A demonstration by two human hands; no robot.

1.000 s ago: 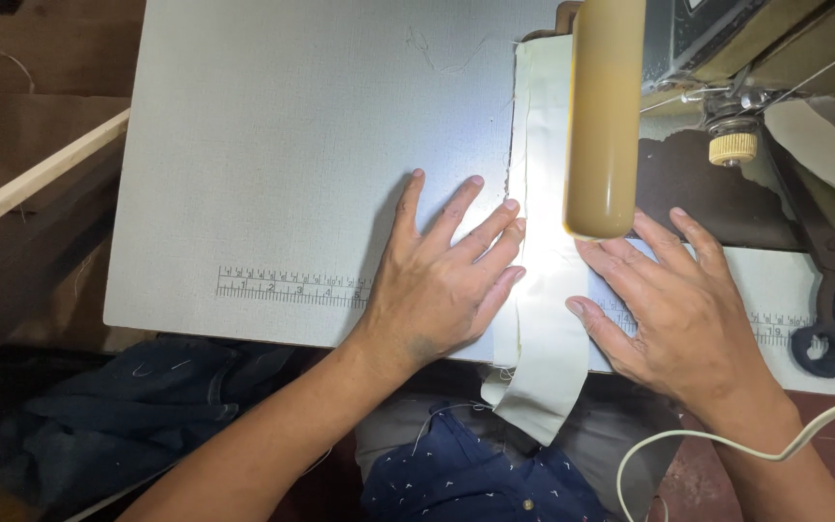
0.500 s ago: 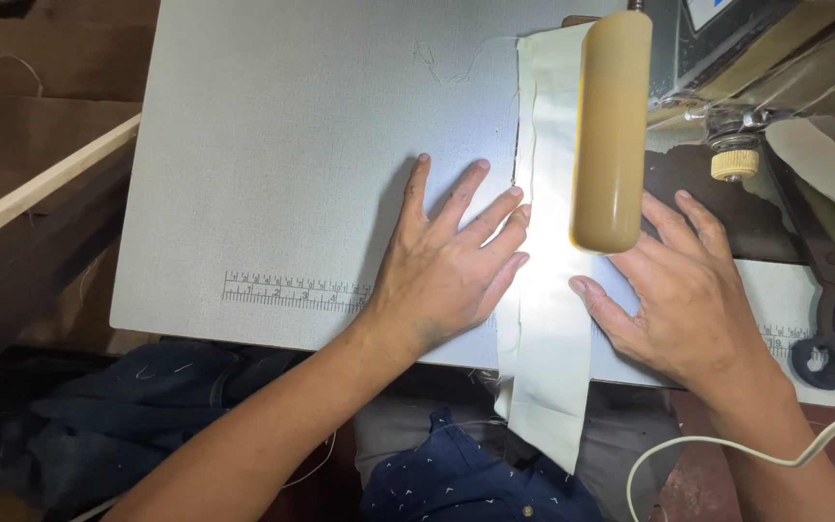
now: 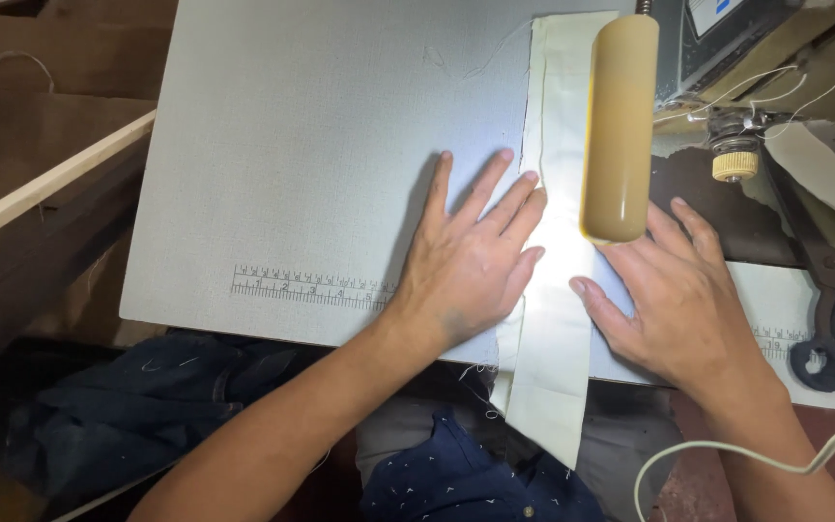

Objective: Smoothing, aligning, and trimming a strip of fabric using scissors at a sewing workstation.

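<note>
Left hand (image 3: 471,266): flat, fingers spread, palm down on the grey table (image 3: 292,145), fingertips touching the left edge of the cream fabric strip (image 3: 558,290). Right hand (image 3: 674,295): also flat and open, at 3 o'clock of the strip, thumb resting on its right edge; nothing is pinched by either hand. The strip runs from 12 to 6 o'clock between the 2 hands, its lower end hanging over the table's near edge. Judged progress: strip laid straight and held in line under the sewing machine head (image 3: 717,39); no finished seam can be made out, so stitching appears to remain. The tan lamp (image 3: 619,126) hides the needle area and part of the right fingers. Glare washes out the strip's middle. Scissors (image 3: 828,309) at 3 o'clock are partly cut off; printed ruler (image 3: 306,287) at 9 o'clock.
</note>
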